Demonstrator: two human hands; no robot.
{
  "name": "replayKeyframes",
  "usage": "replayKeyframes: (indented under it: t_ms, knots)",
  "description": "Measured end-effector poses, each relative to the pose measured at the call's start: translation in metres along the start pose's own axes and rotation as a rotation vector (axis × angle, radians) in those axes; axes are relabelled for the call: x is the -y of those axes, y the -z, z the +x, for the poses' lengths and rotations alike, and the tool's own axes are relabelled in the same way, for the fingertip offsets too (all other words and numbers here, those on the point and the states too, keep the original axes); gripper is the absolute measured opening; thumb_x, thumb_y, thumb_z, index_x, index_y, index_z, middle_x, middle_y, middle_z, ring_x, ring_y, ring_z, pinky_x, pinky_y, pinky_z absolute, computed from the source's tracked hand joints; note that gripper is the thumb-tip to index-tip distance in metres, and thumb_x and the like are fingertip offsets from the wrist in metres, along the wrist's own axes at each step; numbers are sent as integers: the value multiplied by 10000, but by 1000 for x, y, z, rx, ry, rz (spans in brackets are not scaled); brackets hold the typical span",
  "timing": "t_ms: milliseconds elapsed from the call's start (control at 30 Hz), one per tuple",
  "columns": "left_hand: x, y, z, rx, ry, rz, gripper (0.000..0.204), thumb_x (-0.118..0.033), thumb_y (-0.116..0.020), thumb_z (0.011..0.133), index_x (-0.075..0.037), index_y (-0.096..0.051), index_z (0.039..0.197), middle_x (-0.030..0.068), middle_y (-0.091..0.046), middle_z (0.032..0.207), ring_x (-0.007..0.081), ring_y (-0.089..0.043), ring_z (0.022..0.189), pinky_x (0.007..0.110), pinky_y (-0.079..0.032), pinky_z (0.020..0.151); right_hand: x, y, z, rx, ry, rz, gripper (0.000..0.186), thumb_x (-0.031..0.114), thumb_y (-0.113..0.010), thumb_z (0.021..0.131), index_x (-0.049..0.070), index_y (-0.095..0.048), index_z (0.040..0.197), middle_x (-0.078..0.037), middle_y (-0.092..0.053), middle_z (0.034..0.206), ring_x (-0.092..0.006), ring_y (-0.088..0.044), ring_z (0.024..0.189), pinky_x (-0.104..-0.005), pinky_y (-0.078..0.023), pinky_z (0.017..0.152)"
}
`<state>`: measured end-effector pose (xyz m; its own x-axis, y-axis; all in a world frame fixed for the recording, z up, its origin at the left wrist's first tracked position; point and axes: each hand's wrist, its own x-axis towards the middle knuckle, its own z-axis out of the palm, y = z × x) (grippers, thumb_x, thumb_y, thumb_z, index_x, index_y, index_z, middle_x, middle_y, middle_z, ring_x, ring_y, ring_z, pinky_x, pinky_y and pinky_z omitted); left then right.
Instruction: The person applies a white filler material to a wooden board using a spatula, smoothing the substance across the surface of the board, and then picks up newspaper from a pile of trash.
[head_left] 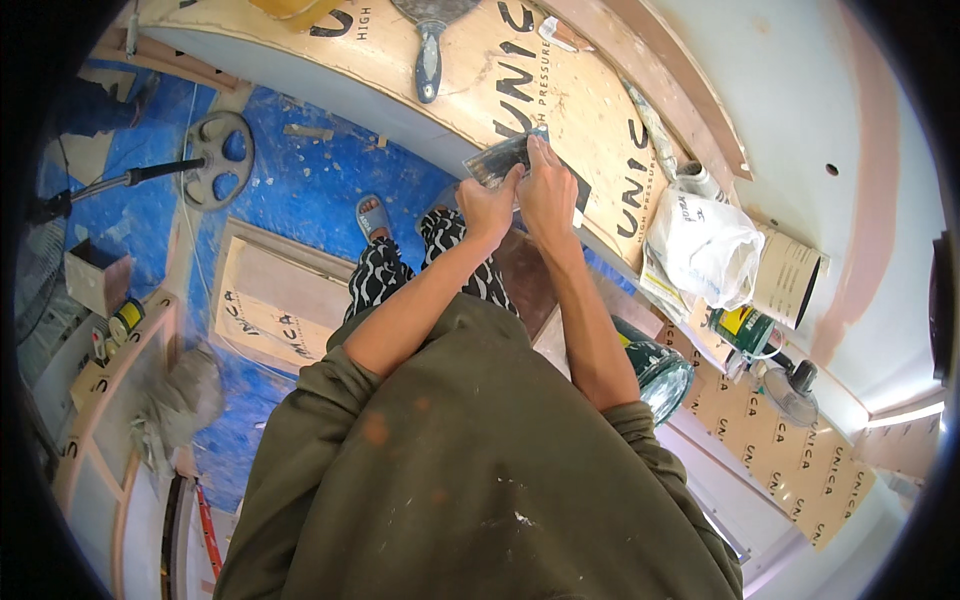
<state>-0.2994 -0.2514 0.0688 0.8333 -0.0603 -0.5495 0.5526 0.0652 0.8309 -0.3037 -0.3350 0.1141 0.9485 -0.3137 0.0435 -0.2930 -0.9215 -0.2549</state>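
My left hand [485,208] and my right hand [548,185] are closed on a dark, flat rectangular piece [495,157] at the edge of the plywood-topped ledge [590,120], thumbs toward each other. The piece looks like a scraper blade, but I cannot tell for sure. Another dark strip with a pale corner shows beside my right hand, partly hidden by it. A wide putty knife [429,55] with a grey-and-black handle lies on the ledge beyond my hands.
A white plastic bag [703,248], cans [737,325] and a fan [790,395] are at right, above a green bucket [660,380]. At left are blue floor covering [285,160], a grey wheel on a pole [218,190], a box [97,278] and someone's leg [95,115].
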Motion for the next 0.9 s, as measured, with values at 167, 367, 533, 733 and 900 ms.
replayKeyframes:
  t_ms: [167, 367, 533, 733, 900]
  knots:
    - [11, -1, 0, -44, -63, 76, 390, -250, -823, 757, 108, -708, 862, 160, -726, 834, 156, -666, 722, 334, -518, 686, -7, -2, -2, -6, 39, -55, 470, 24, -633, 768, -53, -566, 1227, -243, -603, 1230, -372, -622, 1083, -424, -536, 866]
    - [-15, -4, -12, -81, -1, 197, 463, -311, -836, 738, 107, -705, 887, 184, -724, 870, 212, -686, 747, 365, -522, 726, -11, 8, 17, 71, -104, -72, 462, 13, -636, 760, -52, -565, 1212, -222, -610, 1235, -373, -631, 1064, -438, -532, 868]
    - [1, -3, -1, -61, -67, 110, 466, -328, -838, 735, 96, -710, 881, 194, -722, 859, 242, -692, 753, 373, -521, 742, -18, 9, 2, 11, 39, -43, 424, -18, -582, 774, -40, -588, 1197, -210, -610, 1245, -374, -644, 1037, -441, -533, 863]
    - [-2, 1, 1, -21, -31, 119, 446, -319, -836, 742, 91, -714, 866, 182, -724, 837, 220, -686, 741, 371, -519, 720, -10, 14, 7, 52, -12, -86, 411, -24, -550, 788, -32, -594, 1197, -198, -618, 1236, -367, -655, 1006, -436, -543, 837]
    - [-2, 1, 3, -20, -8, 209, 415, -297, -830, 756, 85, -717, 871, 164, -728, 836, 185, -679, 721, 352, -517, 702, -18, 25, 15, 201, 38, -133, 424, -24, -542, 794, -30, -582, 1217, -199, -609, 1247, -367, -660, 990, -436, -548, 827]
